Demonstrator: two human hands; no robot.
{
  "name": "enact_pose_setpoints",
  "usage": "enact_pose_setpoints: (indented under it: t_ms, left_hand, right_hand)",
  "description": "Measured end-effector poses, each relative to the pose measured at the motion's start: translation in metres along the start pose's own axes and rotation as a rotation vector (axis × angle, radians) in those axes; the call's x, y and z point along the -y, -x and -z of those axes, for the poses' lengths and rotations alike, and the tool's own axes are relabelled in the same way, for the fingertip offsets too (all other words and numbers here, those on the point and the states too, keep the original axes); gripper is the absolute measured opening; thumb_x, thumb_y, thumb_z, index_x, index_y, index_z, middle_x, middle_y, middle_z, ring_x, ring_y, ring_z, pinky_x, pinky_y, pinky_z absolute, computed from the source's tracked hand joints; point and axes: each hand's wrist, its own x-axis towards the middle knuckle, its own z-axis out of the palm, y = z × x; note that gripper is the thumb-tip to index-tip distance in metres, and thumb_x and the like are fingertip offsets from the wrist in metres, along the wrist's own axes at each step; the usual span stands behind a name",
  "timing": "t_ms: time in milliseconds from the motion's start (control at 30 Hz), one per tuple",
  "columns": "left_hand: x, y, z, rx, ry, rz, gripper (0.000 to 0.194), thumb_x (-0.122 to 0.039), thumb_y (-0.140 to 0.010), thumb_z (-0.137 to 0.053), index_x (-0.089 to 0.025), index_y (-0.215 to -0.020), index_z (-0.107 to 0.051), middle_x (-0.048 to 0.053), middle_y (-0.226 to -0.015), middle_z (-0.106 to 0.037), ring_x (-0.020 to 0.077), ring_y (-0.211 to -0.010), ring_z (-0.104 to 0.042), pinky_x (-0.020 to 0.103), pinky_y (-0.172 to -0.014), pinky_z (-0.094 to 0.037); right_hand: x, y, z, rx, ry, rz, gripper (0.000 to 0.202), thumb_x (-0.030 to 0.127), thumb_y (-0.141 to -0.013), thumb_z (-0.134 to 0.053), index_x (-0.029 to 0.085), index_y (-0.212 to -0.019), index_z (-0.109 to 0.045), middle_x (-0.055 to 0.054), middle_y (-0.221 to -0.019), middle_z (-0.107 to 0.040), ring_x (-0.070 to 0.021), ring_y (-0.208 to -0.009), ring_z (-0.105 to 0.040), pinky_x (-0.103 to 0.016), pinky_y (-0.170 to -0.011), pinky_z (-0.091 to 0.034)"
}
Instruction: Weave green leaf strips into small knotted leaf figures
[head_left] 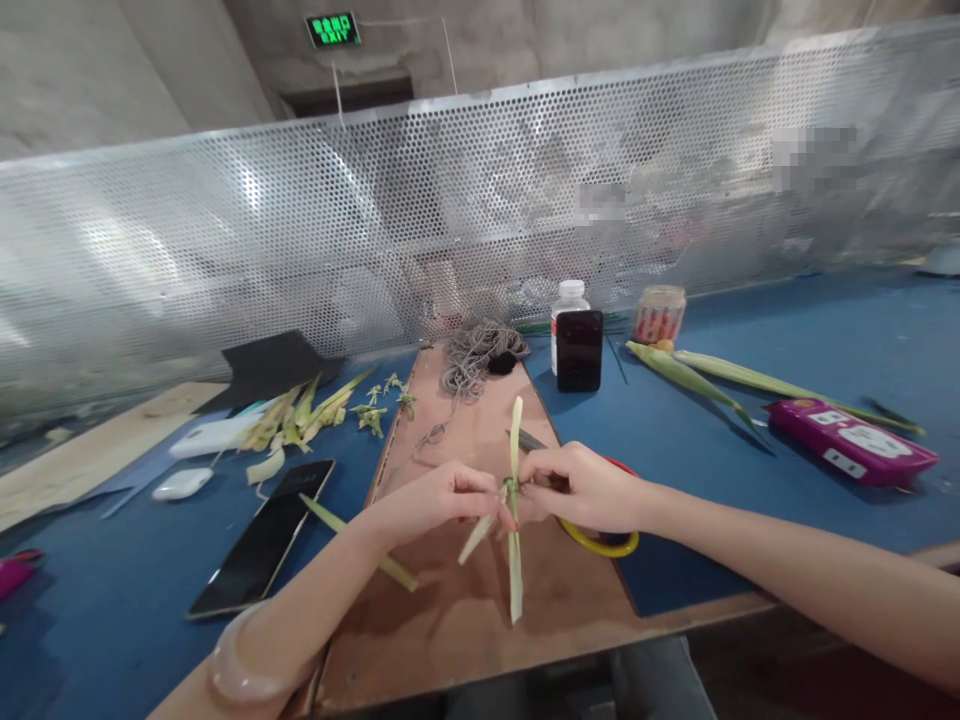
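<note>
Above the brown board (420,620), my left hand (457,500) and my right hand (574,487) meet at a small bundle of pale green leaf strips (515,570). One strip points up, another hangs down, and a third slants to the lower left. The fingers of both hands are closed on the bundle, one from each side, around its green knotted middle. Scissors with a yellow and red handle (607,545) lie partly under my right hand. Another leaf strip (397,572) lies on the board under my left wrist.
A dark phone (262,540), white case (182,484) and cut leaves (300,420) are at left. Grey yarn (480,360), a white bottle (571,290) with a black phone (579,350), and a jar (660,315) stand behind. Long husks (690,380) and a purple packet (851,440) lie right.
</note>
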Motion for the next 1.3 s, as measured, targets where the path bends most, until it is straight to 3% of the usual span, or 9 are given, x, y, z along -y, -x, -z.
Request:
enact_pose_setpoints:
  t_ms: [100,200,300,500,667,867,1200,1300]
  left_hand:
    - [0.003,-0.001,0.002,0.149,0.072,0.062,0.018,-0.031,-0.07,-0.058,-0.016,-0.074,-0.068,0.001,-0.065,-0.059,0.0099,-0.056,-0.046,0.019,-0.051,-0.033]
    - [0.009,-0.004,0.002,0.095,0.202,0.13,0.017,-0.031,-0.067,-0.062,-0.014,-0.07,-0.065,-0.001,-0.057,-0.054,0.0066,-0.047,-0.04,0.018,-0.043,-0.027]
    - [0.012,-0.005,0.0,0.025,0.315,0.169,0.017,-0.03,-0.065,-0.064,-0.014,-0.066,-0.061,-0.001,-0.056,-0.056,0.0066,-0.048,-0.044,0.017,-0.045,-0.03]
    - [0.011,-0.006,-0.005,0.032,0.473,0.151,0.013,-0.024,-0.068,-0.063,-0.013,-0.071,-0.055,0.002,-0.06,-0.062,0.0075,-0.051,-0.052,0.019,-0.051,-0.037]
    - [0.009,-0.006,-0.011,0.014,0.441,0.11,0.015,-0.023,-0.068,-0.062,-0.014,-0.071,-0.051,0.005,-0.065,-0.065,0.0111,-0.056,-0.057,0.022,-0.055,-0.04]
    - [0.012,-0.009,-0.015,-0.127,0.289,0.086,0.018,-0.024,-0.061,-0.066,-0.014,-0.064,-0.052,-0.003,-0.055,-0.056,0.0054,-0.046,-0.044,0.017,-0.043,-0.026]
    - [0.011,-0.014,-0.024,-0.238,0.324,-0.001,0.02,-0.025,-0.06,-0.067,-0.013,-0.064,-0.051,-0.003,-0.055,-0.055,0.0093,-0.051,-0.05,0.022,-0.053,-0.04]
    - [0.013,-0.016,-0.025,-0.304,0.321,-0.012,0.022,-0.026,-0.061,-0.068,-0.014,-0.065,-0.049,-0.003,-0.055,-0.055,0.0098,-0.051,-0.051,0.023,-0.052,-0.042]
  right_hand:
    - [0.001,0.0,0.002,0.015,-0.01,-0.018,0.011,0.018,-0.078,-0.045,0.015,-0.072,-0.055,0.007,-0.047,-0.039,-0.0058,-0.043,-0.033,-0.017,-0.044,-0.028]
    - [0.002,-0.001,0.004,0.009,-0.026,-0.023,0.013,0.02,-0.079,-0.044,0.015,-0.073,-0.055,0.006,-0.048,-0.041,-0.0061,-0.044,-0.034,-0.017,-0.044,-0.028]
    - [0.0,-0.001,0.004,-0.004,-0.04,-0.03,0.014,0.02,-0.079,-0.044,0.015,-0.072,-0.055,0.006,-0.048,-0.043,-0.0062,-0.044,-0.035,-0.017,-0.045,-0.029]
    - [-0.007,-0.002,0.001,-0.008,-0.03,-0.008,0.012,0.019,-0.078,-0.044,0.015,-0.074,-0.055,0.006,-0.05,-0.044,-0.0065,-0.045,-0.036,-0.018,-0.045,-0.029]
    - [-0.006,-0.002,0.002,-0.005,-0.02,-0.015,0.012,0.018,-0.078,-0.044,0.015,-0.073,-0.054,0.006,-0.048,-0.042,-0.0062,-0.044,-0.035,-0.018,-0.045,-0.028]
    - [-0.007,-0.002,0.002,-0.01,-0.002,-0.03,0.012,0.019,-0.079,-0.044,0.015,-0.075,-0.055,0.006,-0.05,-0.044,-0.0065,-0.046,-0.036,-0.018,-0.045,-0.028]
    - [-0.008,-0.001,-0.003,-0.064,0.067,-0.02,0.011,0.018,-0.079,-0.043,0.015,-0.081,-0.053,0.004,-0.056,-0.05,-0.0076,-0.047,-0.04,-0.019,-0.047,-0.031]
    - [-0.005,0.001,-0.005,-0.091,0.064,0.001,0.016,0.018,-0.078,-0.042,0.016,-0.093,-0.047,0.002,-0.063,-0.052,-0.009,-0.051,-0.043,-0.02,-0.048,-0.033]
